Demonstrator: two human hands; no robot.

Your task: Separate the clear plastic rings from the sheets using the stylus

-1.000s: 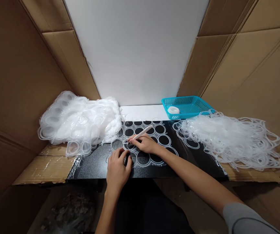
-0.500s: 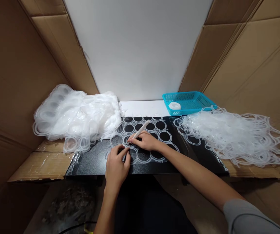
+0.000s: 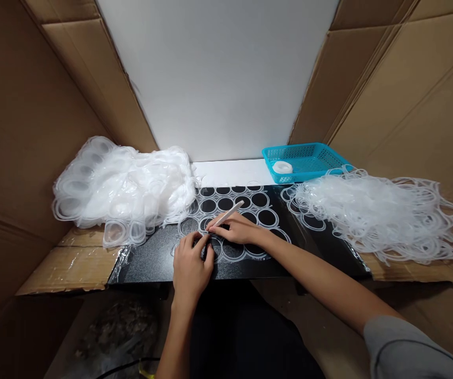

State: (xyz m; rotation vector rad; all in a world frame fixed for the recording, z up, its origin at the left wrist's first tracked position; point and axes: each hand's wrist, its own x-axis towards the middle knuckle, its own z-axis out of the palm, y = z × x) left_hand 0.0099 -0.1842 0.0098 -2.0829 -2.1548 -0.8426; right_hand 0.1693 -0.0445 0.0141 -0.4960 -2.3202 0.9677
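A translucent sheet of joined rings (image 3: 233, 251) lies on the black board (image 3: 143, 266), with dark surface showing through its holes. My right hand (image 3: 236, 227) is closed around a white pen-like tool (image 3: 232, 211), which slants up to the right. The tool's working tip is hidden by my fingers, close over a ring left of the sheet's middle. Against the front left of the sheet rests my left hand (image 3: 192, 262), fingers bent and thumb apart from them. Its fingertips touch the rings near my right fingertips, and I see nothing held in it.
On the left is a large pile of translucent ring sheets (image 3: 127, 184). A tangled heap of ring sheets (image 3: 376, 216) covers the right side. Behind it stands a blue basket (image 3: 309, 175) containing white rings (image 3: 282, 167). Cardboard walls (image 3: 415, 105) enclose both sides.
The white tool has tilted lower towards the right in my right hand. My left hand has shifted slightly right, its fingertips nearer the right hand. The view has moved a little.
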